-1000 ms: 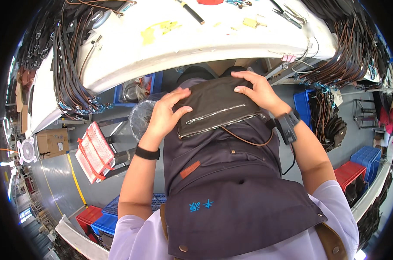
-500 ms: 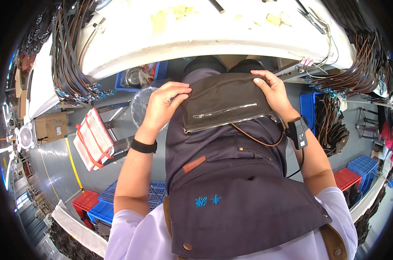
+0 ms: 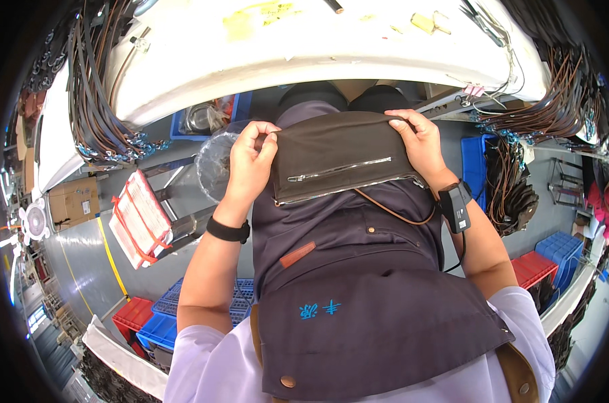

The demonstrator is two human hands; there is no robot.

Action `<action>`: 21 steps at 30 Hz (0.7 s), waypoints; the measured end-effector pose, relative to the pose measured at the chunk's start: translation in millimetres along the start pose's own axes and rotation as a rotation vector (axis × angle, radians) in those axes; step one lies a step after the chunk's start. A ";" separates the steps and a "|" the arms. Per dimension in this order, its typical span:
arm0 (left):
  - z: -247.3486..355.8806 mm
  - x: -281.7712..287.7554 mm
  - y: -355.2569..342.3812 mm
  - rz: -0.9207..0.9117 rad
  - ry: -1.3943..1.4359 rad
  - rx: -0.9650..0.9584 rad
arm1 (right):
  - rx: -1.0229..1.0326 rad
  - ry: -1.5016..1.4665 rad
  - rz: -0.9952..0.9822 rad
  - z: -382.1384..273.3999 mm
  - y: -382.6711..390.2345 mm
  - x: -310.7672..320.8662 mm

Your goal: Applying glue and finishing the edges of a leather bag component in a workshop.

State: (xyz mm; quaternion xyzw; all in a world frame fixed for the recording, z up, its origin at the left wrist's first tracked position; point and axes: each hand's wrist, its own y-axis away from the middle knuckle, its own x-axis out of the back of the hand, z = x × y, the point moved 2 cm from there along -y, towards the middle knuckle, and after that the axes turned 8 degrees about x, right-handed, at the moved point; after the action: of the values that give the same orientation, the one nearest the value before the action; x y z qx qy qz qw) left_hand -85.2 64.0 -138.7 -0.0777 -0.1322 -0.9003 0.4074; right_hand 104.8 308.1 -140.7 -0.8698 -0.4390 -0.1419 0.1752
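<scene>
**Currently: Pouch Held at Both Ends**

Pouch [image 3: 344, 140]: dark brown, lying over the lap on the apron [image 3: 385, 289], zip face up. Take it as the centre of the dial, with 12 o'clock toward the table [image 3: 217, 67]. A slanted zip [image 3: 341, 169] crosses the face; metal teeth follow the edge at 6 o'clock. A brown cord [image 3: 417, 223] shows below that edge and loops toward 4 o'clock.

Left hand [image 3: 250, 158]: at 9 o'clock, thumb and fingers pinched narrowly on the upper-left corner.

Right hand [image 3: 422, 144]: at 3 o'clock, holding the upper-right corner, thumb on top, fingers along the far edge. Finger contact underneath is hidden.

Change: one second earlier, the left hand was more widely spread, its thumb on the face, and the right thumb also reached further in. Both grips have since drawn out to the corners. Effect: the pouch is held from its two ends, and the face lies uncovered between the hands.

Surroundings: a clear bag [image 3: 212, 168] sits at 9 o'clock, just beyond the left hand. A red-banded stack [image 3: 140, 218] stands further out, between 8 and 9; a carton [image 3: 74, 203] lies past it. A blue crate [image 3: 474, 164] stands at 3 o'clock, beyond the right hand. Hanging straps [image 3: 549, 101] occupy the space between 2 and 3.
</scene>
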 end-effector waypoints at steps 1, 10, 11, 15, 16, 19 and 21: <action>3.3 -0.2 0.0 -0.012 -0.006 0.032 | 0.005 0.008 -0.038 -2.5 -2.2 2.4; 40.4 -25.4 -7.6 -0.037 -0.599 -0.461 | 0.406 0.414 -0.240 -30.1 -24.0 -20.0; 37.5 -23.7 -7.7 -0.038 -0.601 -0.463 | 0.375 0.448 -0.286 -26.3 -25.3 -20.5; 44.9 -19.1 -0.3 -0.008 -0.724 -0.538 | 0.511 0.476 -0.228 -34.8 -17.3 -8.5; 47.9 -19.8 3.8 -0.009 -0.757 -0.648 | 0.568 0.500 -0.197 -40.4 -14.4 -3.2; 40.7 -19.9 9.4 -0.049 -0.833 -0.821 | 0.703 0.534 -0.189 -24.9 -6.6 7.0; 40.8 -19.2 11.5 -0.134 -0.810 -0.822 | 0.726 0.614 -0.235 -16.2 -2.8 13.7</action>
State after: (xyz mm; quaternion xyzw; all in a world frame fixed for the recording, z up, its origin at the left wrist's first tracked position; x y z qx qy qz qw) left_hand -62.7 82.8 -102.5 -0.5590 0.0783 -0.8002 0.2028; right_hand 108.8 312.5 -120.2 -0.6151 -0.4834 -0.2483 0.5712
